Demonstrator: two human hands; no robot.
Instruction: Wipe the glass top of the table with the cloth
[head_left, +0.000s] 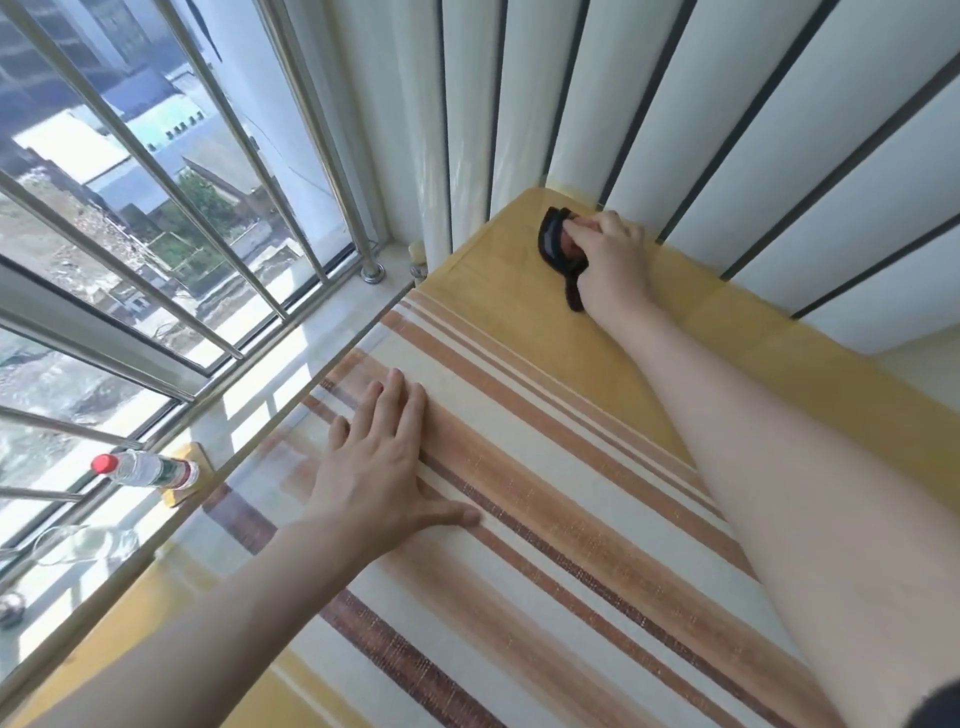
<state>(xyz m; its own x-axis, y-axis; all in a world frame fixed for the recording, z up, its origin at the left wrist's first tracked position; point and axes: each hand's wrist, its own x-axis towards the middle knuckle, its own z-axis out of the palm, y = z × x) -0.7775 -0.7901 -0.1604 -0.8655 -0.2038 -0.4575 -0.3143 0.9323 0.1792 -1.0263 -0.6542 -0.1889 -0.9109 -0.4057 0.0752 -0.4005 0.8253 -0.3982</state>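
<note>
The glass table top (545, 499) lies over a yellow and brown-striped cloth lining and fills the lower right of the head view. A dark, bunched cloth (558, 247) rests on the glass at the far corner near the wall. My right hand (610, 260) is stretched out and closed on that cloth, pressing it onto the glass. Part of the cloth is hidden under my fingers. My left hand (376, 467) lies flat on the glass near the window-side edge, fingers spread, holding nothing.
A white ribbed wall panel (675, 130) rises right behind the far table edge. To the left run a stone windowsill (291, 364) and steel window bars (218, 156). A clear bottle with a red cap (150, 470) lies on a small yellow coaster on the sill.
</note>
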